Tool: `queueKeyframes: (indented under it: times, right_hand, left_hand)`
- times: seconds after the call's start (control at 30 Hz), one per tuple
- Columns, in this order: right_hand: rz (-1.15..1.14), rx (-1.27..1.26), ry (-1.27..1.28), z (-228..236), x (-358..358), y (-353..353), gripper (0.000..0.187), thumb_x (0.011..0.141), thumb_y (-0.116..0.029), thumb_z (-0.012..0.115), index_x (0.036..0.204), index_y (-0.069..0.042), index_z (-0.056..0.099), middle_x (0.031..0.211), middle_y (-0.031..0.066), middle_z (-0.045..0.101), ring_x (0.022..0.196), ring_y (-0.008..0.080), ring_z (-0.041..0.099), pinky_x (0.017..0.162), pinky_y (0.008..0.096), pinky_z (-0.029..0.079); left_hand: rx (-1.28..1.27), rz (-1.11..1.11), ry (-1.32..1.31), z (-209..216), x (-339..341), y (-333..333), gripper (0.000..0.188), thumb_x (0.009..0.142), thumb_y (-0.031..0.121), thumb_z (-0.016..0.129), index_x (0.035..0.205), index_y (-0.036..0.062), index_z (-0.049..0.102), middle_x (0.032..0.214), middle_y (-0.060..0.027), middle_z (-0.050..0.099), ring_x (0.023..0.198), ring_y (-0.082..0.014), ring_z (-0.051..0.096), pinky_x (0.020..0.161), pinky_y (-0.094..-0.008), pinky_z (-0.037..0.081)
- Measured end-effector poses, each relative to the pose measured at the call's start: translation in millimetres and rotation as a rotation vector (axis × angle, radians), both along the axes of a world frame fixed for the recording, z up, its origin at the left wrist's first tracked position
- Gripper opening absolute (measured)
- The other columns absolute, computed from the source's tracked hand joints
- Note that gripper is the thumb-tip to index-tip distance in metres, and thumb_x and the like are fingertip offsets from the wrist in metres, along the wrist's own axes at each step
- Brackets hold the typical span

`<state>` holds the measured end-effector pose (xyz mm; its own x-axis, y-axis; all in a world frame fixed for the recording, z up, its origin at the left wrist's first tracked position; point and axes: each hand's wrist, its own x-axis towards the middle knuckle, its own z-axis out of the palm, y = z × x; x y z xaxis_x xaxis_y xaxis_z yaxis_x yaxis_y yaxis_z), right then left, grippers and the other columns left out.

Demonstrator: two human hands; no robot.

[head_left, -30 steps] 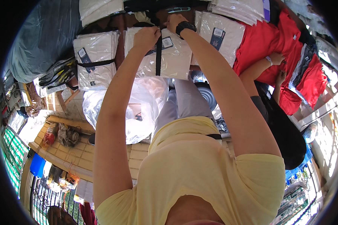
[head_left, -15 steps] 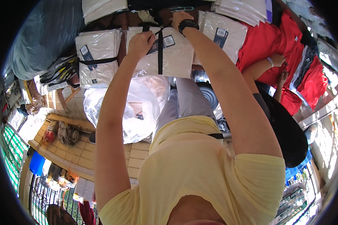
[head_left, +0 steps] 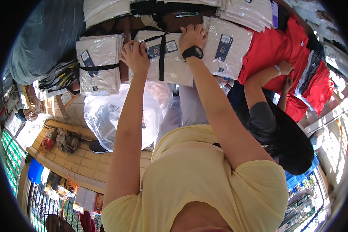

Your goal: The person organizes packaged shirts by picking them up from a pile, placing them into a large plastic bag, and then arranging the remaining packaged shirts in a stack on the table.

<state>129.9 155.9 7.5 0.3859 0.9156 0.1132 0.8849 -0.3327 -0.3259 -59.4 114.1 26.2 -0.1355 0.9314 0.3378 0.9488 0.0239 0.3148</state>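
In the middle of the table lies a bundle of cream folded garments [head_left: 177,68] in clear plastic, with a dark label showing through. A black strap [head_left: 162,58] crosses it, and one band slants toward its upper left. My left hand [head_left: 135,55] curls its fingers over the bundle's left end. My right hand [head_left: 192,38], below which a black wristwatch [head_left: 192,52] sits, grips the right end, fingers bent over the far edge. The undersides of both grips are hidden. Just beyond lie small thread snips [head_left: 186,14].
At left sits another strapped garment bundle [head_left: 99,79]; at right, an unstrapped wrapped stack [head_left: 224,50]. Red cloth [head_left: 272,50] covers the right side, where a co-worker's hand [head_left: 285,68] works. A clear plastic bag [head_left: 120,104] hangs below the table, over the tiled floor [head_left: 85,154].
My left hand has left the strap it was pinching and moved left to the bundle's end. My right hand has come nearer from by the snips onto the bundle's right end.
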Motion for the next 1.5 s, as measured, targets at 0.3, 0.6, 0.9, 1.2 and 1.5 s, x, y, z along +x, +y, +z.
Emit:
queueKeyframes:
  times: [0.3,0.6,0.9,1.2,1.5]
  right_hand:
    - [-0.001,-0.048,0.282,-20,5,6,0.022,0.091,-0.029,0.057,0.091,-0.007,0.057,0.091,0.0111,0.065,0.098,0.0326,0.059,0.082,0.0501,0.043]
    - [0.117,0.009,0.163,-13,20,6,0.025,0.088,-0.03,0.06,0.09,-0.005,0.062,0.091,0.013,0.066,0.094,0.0312,0.059,0.084,0.0474,0.043]
    - [0.23,-0.278,1.063,-11,35,51,0.03,0.093,-0.029,0.059,0.095,0.001,0.058,0.078,0.0115,0.068,0.064,0.015,0.065,0.059,0.0307,0.051]
    - [0.785,-0.454,0.592,-1,41,67,0.029,0.075,-0.029,0.076,0.092,-0.007,0.072,0.087,0.0128,0.071,0.079,0.0245,0.067,0.078,0.0344,0.052]
    - [0.595,-0.429,0.613,-4,27,66,0.024,0.073,-0.03,0.076,0.083,-0.008,0.073,0.08,0.0143,0.069,0.081,0.0285,0.067,0.079,0.039,0.052]
  left_hand:
    - [0.071,-0.031,-0.392,-9,6,0,0.013,0.089,0.014,0.061,0.084,0.0016,0.058,0.106,-0.0155,0.052,0.093,-0.0351,0.053,0.079,-0.0432,0.043]
    - [0.02,-0.081,-0.056,21,8,4,0.009,0.085,0.012,0.063,0.081,0.0037,0.061,0.111,-0.0105,0.055,0.106,-0.0344,0.049,0.088,-0.0435,0.04]
    - [-0.598,-0.252,-1.252,27,39,80,0.016,0.091,0.019,0.06,0.09,0.0032,0.061,0.087,-0.0034,0.064,0.083,-0.013,0.058,0.079,-0.026,0.042]
    - [-0.712,-0.378,-0.821,-27,14,101,0.039,0.077,0.017,0.074,0.104,-0.001,0.053,0.083,-0.0101,0.06,0.079,-0.0205,0.061,0.075,-0.0317,0.048]
    - [-0.681,-0.657,-0.337,15,30,110,0.032,0.07,0.007,0.077,0.097,0.0033,0.059,0.082,-0.0133,0.063,0.076,-0.0282,0.063,0.069,-0.0383,0.049]
